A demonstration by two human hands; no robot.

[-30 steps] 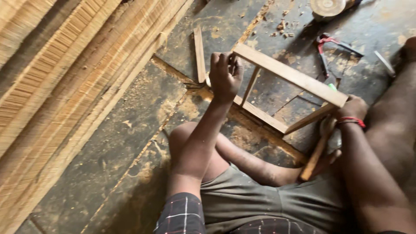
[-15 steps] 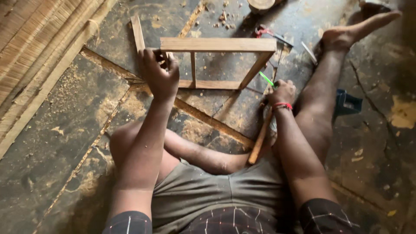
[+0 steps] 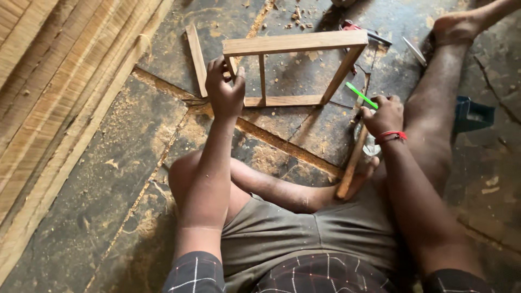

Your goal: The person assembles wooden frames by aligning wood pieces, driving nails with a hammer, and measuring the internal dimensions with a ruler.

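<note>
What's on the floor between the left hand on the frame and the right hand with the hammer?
In the head view, between the left hand and right hand lie the wooden frame's lower rail and slanted side piece, then a green stick; beneath is dusty floor.

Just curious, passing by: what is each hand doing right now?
Left hand: closed around a post of the wooden frame.
Right hand: closed on a wooden handle, a green stick beside its fingers.

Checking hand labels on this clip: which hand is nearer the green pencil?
Right. The right hand is right beside the green pencil, seemingly touching its lower end; the left hand is well off to its left, gripping the wooden frame.
</note>
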